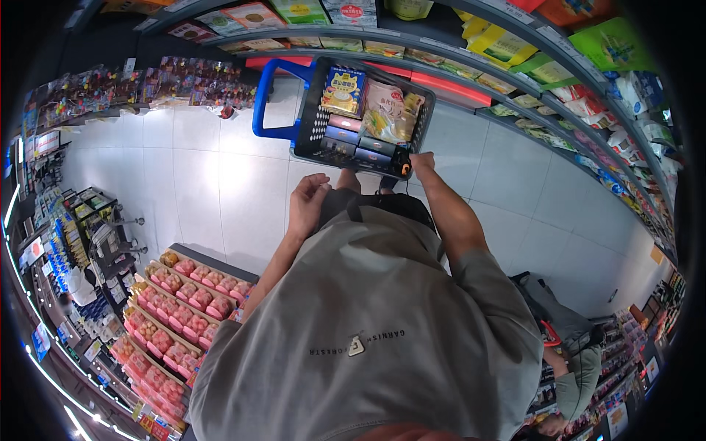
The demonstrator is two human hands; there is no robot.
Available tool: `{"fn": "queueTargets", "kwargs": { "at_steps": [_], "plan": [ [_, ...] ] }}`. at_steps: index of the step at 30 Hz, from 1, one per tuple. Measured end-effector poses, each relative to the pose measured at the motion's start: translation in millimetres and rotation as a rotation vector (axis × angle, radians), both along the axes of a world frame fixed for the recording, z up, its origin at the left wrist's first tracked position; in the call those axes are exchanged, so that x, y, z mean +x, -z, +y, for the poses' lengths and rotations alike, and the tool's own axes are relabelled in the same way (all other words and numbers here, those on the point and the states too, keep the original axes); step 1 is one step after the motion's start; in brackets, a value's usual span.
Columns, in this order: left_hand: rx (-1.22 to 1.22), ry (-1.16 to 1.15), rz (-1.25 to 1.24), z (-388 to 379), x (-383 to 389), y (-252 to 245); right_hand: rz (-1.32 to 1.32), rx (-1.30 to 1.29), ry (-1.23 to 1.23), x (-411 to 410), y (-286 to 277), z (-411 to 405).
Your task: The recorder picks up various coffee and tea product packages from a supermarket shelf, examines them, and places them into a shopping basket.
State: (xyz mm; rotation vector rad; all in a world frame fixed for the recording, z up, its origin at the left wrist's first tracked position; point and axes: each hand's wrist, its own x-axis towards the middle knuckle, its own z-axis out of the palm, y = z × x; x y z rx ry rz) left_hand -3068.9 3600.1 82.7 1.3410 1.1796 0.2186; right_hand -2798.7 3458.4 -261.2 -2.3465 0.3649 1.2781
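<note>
A dark plastic shopping basket (427, 116) with a blue handle (266, 99) stands before me at the foot of the shelves. Inside it lie a blue and yellow box (343, 91), a pale plastic food bag (384, 113) and several small boxes (343, 134). My right hand (422, 164) is at the basket's near right corner, its fingers curled at the rim; whether it grips the rim cannot be made out. An orange and black item (405, 168) lies in that corner. My left hand (310, 201), fingers loosely bent, hangs just short of the basket and appears to hold nothing.
Shelves of packaged food (496, 47) curve across the top and right. Hanging colourful packets (204, 82) are at upper left. A stand of pink packs (182, 314) is at lower left. Another person (579, 380) is at lower right. Pale floor tiles (248, 204) lie between.
</note>
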Motion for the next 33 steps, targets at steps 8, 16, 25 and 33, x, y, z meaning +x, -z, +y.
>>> {"fn": "queueTargets", "kwargs": {
  "at_steps": [8,16,25,33],
  "plan": [
    [0.006,-0.002,-0.059,4.3,11.6,8.5,-0.306,-0.001,-0.407,-24.5,-90.5,-79.9],
    [0.046,0.053,-0.116,8.0,48.7,1.1,-0.4,0.044,-0.321,-6.5,-83.7,-124.3],
    [0.087,0.032,-0.21,7.3,69.9,1.9,-0.977,0.726,0.452,197.8,-188.5,-71.8],
    [0.096,0.07,-0.224,10.7,83.2,-4.1,-1.411,0.958,0.346,368.8,-439.7,-39.8]
  ]
}}
